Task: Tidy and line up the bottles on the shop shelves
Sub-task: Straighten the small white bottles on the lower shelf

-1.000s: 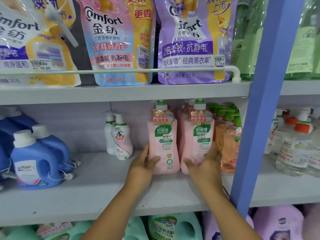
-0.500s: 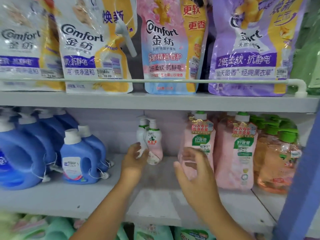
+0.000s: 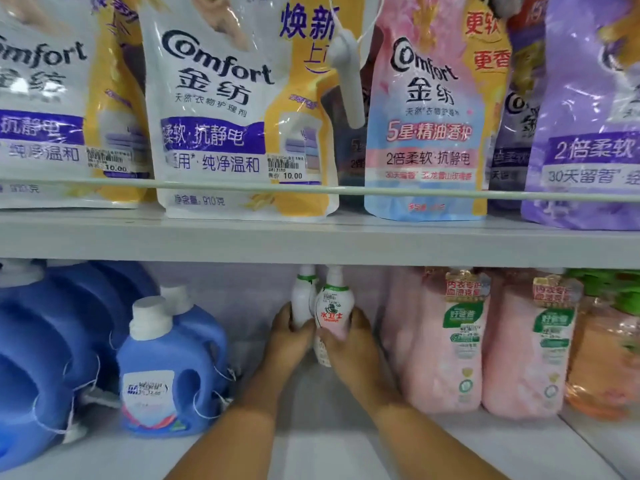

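Two small white-and-pink pump bottles stand at the back of the middle shelf [image 3: 329, 445]. My left hand [image 3: 289, 336] grips the rear white bottle [image 3: 301, 299]. My right hand [image 3: 349, 341] grips the front bottle [image 3: 332, 311] with the red label. Their pump heads are hidden behind the upper shelf's edge. To the right stand two tall pink bottles [image 3: 446, 341] [image 3: 530, 351] with green labels, both apart from my hands.
Blue detergent jugs [image 3: 166, 372] fill the shelf's left side. Orange bottles with green caps [image 3: 609, 348] stand at the far right. Softener pouches [image 3: 235, 109] sit on the upper shelf behind a white rail [image 3: 311, 189], and a white tag hangs in front.
Both hands left the tall pink bottles, moved left and took hold of the two small pump bottles. The view shifted left and closer to the shelf.
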Demonstrator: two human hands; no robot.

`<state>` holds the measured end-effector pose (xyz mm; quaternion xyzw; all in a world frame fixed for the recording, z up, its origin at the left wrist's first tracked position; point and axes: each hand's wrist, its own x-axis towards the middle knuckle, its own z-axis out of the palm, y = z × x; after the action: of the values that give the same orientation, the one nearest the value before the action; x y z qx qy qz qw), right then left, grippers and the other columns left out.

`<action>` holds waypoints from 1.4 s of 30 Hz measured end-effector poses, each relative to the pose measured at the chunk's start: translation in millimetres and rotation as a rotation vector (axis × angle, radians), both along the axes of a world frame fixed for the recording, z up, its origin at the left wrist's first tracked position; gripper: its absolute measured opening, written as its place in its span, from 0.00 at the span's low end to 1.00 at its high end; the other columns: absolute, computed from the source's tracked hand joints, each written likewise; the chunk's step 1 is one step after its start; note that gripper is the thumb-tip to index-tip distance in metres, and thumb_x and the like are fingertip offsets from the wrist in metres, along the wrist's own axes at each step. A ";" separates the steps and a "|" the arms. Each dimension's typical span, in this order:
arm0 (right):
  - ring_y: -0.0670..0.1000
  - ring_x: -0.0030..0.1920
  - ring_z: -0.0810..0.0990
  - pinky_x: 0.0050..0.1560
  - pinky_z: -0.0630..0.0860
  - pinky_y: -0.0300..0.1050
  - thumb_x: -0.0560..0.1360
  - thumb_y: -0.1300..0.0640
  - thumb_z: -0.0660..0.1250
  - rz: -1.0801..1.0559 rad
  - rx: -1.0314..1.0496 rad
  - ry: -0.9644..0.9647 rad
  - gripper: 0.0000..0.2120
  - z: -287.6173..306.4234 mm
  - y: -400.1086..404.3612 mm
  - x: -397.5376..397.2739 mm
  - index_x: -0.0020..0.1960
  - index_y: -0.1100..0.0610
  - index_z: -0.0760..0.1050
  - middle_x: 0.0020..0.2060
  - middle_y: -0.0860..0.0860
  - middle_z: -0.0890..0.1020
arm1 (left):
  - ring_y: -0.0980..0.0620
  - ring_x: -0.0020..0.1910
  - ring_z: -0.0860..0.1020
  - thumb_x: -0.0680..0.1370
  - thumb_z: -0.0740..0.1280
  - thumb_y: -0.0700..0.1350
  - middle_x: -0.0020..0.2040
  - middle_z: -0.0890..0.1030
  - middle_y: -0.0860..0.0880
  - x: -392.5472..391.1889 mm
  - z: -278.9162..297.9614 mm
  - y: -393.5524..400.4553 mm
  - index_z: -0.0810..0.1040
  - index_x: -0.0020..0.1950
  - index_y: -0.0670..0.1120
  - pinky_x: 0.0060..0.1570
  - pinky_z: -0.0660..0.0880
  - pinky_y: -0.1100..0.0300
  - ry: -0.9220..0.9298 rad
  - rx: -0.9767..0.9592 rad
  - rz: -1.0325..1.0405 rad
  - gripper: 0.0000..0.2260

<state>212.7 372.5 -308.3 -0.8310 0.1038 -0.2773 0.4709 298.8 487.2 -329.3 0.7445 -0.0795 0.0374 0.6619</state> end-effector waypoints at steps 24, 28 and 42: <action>0.42 0.45 0.86 0.39 0.80 0.34 0.69 0.58 0.80 -0.033 0.338 -0.080 0.15 2.1 -170.6 -366.5 0.53 0.49 0.82 0.45 0.42 0.88 | 0.69 0.38 0.82 0.73 0.78 0.46 0.40 0.84 0.68 -335.5 14.1 -66.4 0.80 0.48 0.60 0.29 0.75 0.71 -0.157 -0.025 -0.053 0.11; 0.38 0.42 0.85 0.37 0.76 0.27 0.68 0.55 0.80 -0.136 0.335 -0.106 0.15 -4.0 -252.0 -452.7 0.53 0.49 0.82 0.44 0.39 0.87 | 0.65 0.39 0.84 0.72 0.78 0.43 0.42 0.87 0.61 -405.5 14.9 -153.9 0.84 0.50 0.58 0.32 0.76 0.73 -0.140 -0.071 -0.209 0.11; 0.34 0.43 0.83 0.37 0.76 0.28 0.66 0.52 0.82 -0.491 0.401 -0.146 0.17 -25.4 -487.1 -626.2 0.53 0.44 0.82 0.44 0.36 0.86 | 0.61 0.41 0.86 0.72 0.79 0.43 0.43 0.88 0.59 -508.3 -2.0 -457.9 0.84 0.50 0.55 0.34 0.79 0.68 -0.062 -0.023 -0.537 0.11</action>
<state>-413.4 -114.6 -333.7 -0.6499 0.3198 -0.4155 0.5502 -209.5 29.4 -331.3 0.6874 -0.2941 -0.1157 0.6539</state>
